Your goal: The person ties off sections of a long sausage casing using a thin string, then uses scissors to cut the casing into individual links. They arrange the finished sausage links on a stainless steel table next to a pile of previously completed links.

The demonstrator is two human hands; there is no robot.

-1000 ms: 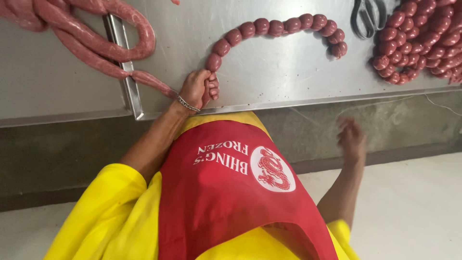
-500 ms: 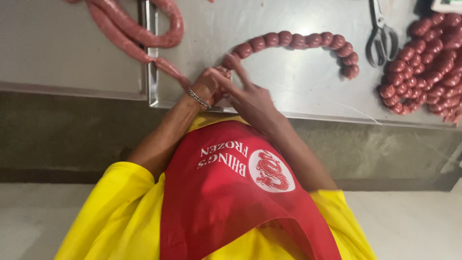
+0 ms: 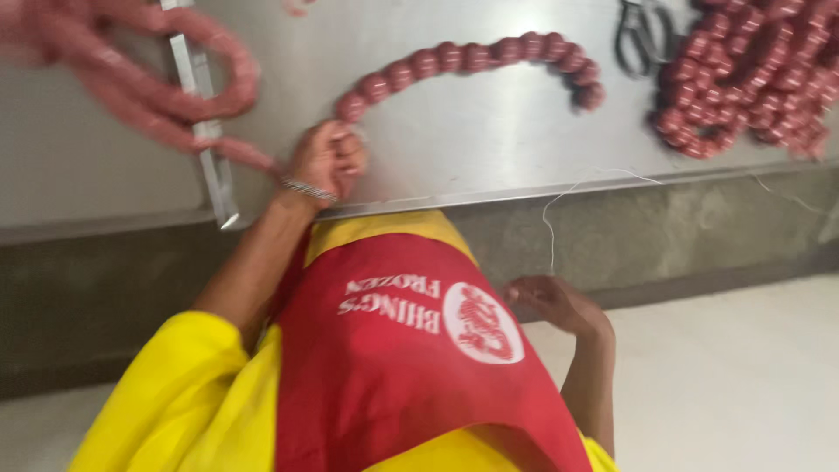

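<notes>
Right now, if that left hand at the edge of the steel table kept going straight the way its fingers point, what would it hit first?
Probably the near end of the curved chain of small round red sausage links. The left hand already grips the casing there, fingers aimed up the shiny steel table. The blur hides the exact contact.

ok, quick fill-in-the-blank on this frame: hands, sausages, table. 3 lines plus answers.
1. The left hand grips the end of a chain of small round ____ on the steel table.
2. The right hand hangs below the table edge, pulling a thin white ____.
3. The scissors lie between the curved chain and the ____ of tied links at the right.

Answers: sausages; string; pile
</notes>
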